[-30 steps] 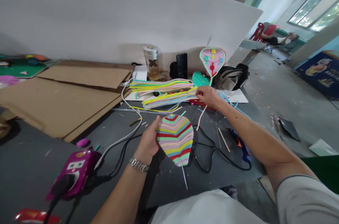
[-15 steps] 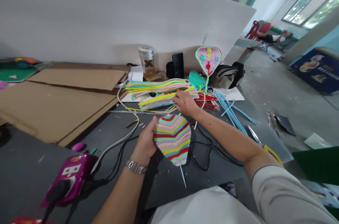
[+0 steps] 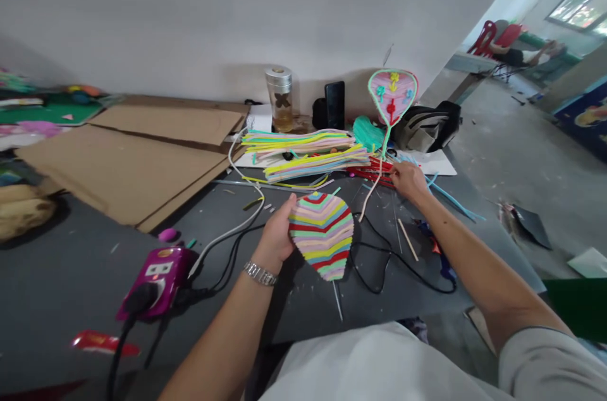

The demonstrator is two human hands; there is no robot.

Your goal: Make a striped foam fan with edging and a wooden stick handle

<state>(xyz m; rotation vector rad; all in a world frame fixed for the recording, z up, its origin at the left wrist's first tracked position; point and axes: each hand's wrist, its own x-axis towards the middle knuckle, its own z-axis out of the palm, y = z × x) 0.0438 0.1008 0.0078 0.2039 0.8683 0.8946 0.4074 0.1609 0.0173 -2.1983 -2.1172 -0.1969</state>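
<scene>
My left hand [image 3: 279, 233] grips the left edge of a leaf-shaped fan [image 3: 323, 233] made of striped coloured strips, with a thin stick at its bottom. My right hand [image 3: 408, 181] reaches to the right, fingers bent over a bunch of red strips [image 3: 370, 171] on the dark table; what it pinches I cannot make out. A pale strip [image 3: 370, 192] curves down just left of that hand. Stacks of coloured strips [image 3: 303, 151] lie behind the fan.
A finished pink fan [image 3: 392, 94] leans on the white board, beside a metal-lidded jar [image 3: 281, 99], a black phone [image 3: 334, 104] and a black bag [image 3: 427, 124]. Cardboard sheets [image 3: 128, 154] lie left. A purple power strip [image 3: 159, 271], black cables [image 3: 379, 262] and a blue glue gun [image 3: 434, 249] sit on the table.
My right hand moved from the yellow-and-blue strip stack rightwards to the red strips. The left hand kept hold of the striped fan. The camera view shifted slightly.
</scene>
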